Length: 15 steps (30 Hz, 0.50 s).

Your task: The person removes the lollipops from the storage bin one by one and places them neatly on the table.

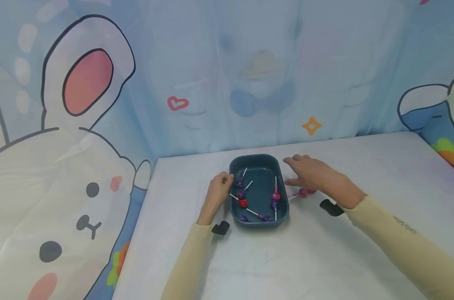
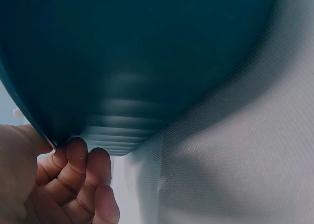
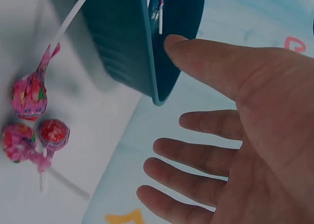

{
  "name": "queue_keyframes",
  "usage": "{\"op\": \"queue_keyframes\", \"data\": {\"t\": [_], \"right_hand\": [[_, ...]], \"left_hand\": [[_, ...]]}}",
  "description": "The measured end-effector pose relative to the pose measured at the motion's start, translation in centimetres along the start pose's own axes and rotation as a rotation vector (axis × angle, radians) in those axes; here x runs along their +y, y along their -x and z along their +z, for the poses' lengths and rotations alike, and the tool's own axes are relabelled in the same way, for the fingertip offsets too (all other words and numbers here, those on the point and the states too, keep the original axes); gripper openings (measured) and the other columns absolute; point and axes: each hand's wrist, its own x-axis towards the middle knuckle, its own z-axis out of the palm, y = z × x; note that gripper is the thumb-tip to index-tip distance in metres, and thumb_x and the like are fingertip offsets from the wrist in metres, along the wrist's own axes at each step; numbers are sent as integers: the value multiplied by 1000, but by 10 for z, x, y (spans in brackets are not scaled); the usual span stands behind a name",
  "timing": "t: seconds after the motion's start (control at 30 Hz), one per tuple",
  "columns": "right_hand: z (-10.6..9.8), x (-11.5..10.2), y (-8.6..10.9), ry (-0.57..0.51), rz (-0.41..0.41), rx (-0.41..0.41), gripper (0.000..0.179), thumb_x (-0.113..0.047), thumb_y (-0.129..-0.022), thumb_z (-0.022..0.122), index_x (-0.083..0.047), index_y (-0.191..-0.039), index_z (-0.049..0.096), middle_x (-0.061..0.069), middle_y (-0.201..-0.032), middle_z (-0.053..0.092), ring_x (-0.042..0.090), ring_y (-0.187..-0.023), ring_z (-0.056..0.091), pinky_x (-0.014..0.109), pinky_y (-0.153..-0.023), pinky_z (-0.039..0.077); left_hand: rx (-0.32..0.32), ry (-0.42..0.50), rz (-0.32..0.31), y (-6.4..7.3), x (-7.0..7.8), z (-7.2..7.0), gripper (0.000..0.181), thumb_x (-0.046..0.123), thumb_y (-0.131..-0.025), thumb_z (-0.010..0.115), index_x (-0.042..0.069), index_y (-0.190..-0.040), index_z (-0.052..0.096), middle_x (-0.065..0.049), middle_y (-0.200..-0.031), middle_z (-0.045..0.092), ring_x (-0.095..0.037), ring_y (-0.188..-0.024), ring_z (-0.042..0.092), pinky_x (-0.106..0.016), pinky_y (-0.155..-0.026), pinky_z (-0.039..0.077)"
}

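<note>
A dark teal rectangular bin [image 1: 262,179] holds several wrapped lollipops: purple ones [image 1: 266,218] on the left, front and right, a red one [image 1: 243,203] and a pink one [image 1: 276,196]. At its left side, my left hand [image 1: 218,189] pinches the rim between thumb and fingers; the left wrist view shows the bin's ribbed outer wall [image 2: 147,47] above those fingers. Beside the right rim is my right hand [image 1: 312,171], fingers spread and holding nothing. Three pink lollipops [image 3: 29,98] lie outside the bin, below that hand, partly hidden by it in the head view.
A white cloth covers the table [image 1: 260,258]. Behind it hangs a light blue curtain [image 1: 211,75] with cartoon prints, and a big printed rabbit [image 1: 73,175] fills the left side. The bin stands near the table's back edge.
</note>
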Motion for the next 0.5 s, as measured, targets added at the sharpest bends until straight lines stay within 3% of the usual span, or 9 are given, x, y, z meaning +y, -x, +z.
{"op": "queue_keyframes", "data": {"t": [0.5], "right_hand": [[0, -22, -6, 3, -30, 18, 76, -46, -78, 67, -4, -135, 39, 20, -130, 48, 35, -115, 49, 50, -93, 41]], "left_hand": [[-1, -18, -4, -1, -1, 1, 30, 38, -95, 46, 13, -80, 54, -1, -66, 50, -13, -57, 46, -23, -50, 37]]}}
